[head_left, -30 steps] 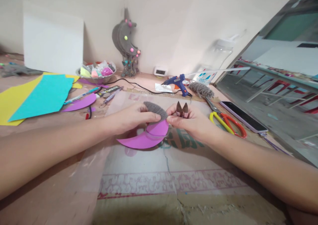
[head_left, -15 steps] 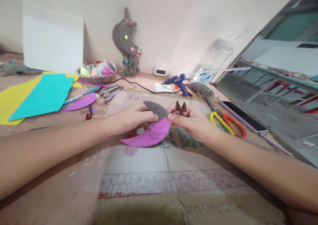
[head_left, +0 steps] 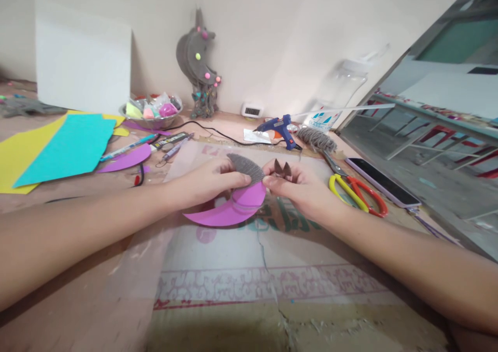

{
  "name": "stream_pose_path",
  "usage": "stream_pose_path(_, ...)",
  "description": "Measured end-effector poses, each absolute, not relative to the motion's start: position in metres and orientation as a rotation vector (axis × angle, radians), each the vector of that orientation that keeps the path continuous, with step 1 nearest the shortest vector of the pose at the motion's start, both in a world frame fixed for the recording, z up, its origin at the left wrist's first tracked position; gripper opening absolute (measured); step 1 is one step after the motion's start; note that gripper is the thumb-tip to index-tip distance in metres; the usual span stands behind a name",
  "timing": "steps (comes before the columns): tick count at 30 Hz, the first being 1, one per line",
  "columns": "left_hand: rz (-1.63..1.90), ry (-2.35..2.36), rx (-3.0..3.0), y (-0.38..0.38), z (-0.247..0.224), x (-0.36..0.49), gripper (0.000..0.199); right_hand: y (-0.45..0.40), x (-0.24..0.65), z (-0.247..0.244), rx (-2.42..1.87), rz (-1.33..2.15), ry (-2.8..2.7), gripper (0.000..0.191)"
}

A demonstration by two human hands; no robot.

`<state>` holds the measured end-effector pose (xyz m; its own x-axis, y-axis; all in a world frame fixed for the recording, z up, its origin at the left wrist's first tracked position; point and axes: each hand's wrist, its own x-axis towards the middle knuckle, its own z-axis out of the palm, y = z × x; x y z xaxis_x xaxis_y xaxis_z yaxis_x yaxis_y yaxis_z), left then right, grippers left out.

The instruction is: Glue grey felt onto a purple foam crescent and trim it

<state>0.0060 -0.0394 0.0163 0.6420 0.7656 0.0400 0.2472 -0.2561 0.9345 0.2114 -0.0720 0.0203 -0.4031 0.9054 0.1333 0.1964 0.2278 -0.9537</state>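
A purple paper crescent, its upper part covered in rows of grey yarn, is held up over the table. My left hand grips the yarn-covered part, thumb lying across the front. At the crescent's right edge, my right hand pinches with thumb and forefinger where the grey rows meet bare purple. Two dark pointed tips stick up among the right fingers; what they belong to is hidden. A few grey strands also cross the crescent's lower middle.
Scissors, a phone and a grey yarn bundle lie at right. Behind are a blue glue gun and its cord. Yellow and turquoise sheets, pens and a metal bowl are at left. A yarn-covered moon hangs on the wall.
The crescent has tilted slightly, its lower tip shifting a little left and up. My left hand moves slightly right along the yarn, and the dark tips lean a bit lower.
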Motion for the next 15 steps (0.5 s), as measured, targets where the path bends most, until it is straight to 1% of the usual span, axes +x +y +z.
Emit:
stream_pose_path(3, 0.619, 0.840, 1.842, -0.038, 0.014, 0.005, 0.027, -0.072, 0.212, 0.024, -1.016, 1.123, -1.820, 0.016)
stream_pose_path(5, 0.633, 0.820, 1.875, -0.037, 0.014, 0.005, 0.029, -0.072, 0.216, 0.031, -0.997, 0.960, -1.961, 0.017)
stream_pose_path(7, 0.659, 0.772, 1.923, -0.038, 0.015, 0.006, 0.027, -0.071, 0.222, 0.040, -0.948, 0.648, -2.165, 0.023)
stream_pose_path(11, 0.668, 0.753, 2.022, -0.040, 0.020, 0.008, 0.025, -0.068, 0.237, 0.059, -0.834, -0.140, -2.514, 0.029)
stream_pose_path(13, 0.651, 0.759, 2.041, -0.041, 0.020, 0.008, 0.025, -0.067, 0.241, 0.064, -0.804, -0.399, -2.569, 0.029)
stream_pose_path(15, 0.640, 0.759, 2.045, -0.041, 0.019, 0.008, 0.024, -0.066, 0.243, 0.066, -0.776, -0.537, -2.573, 0.028)
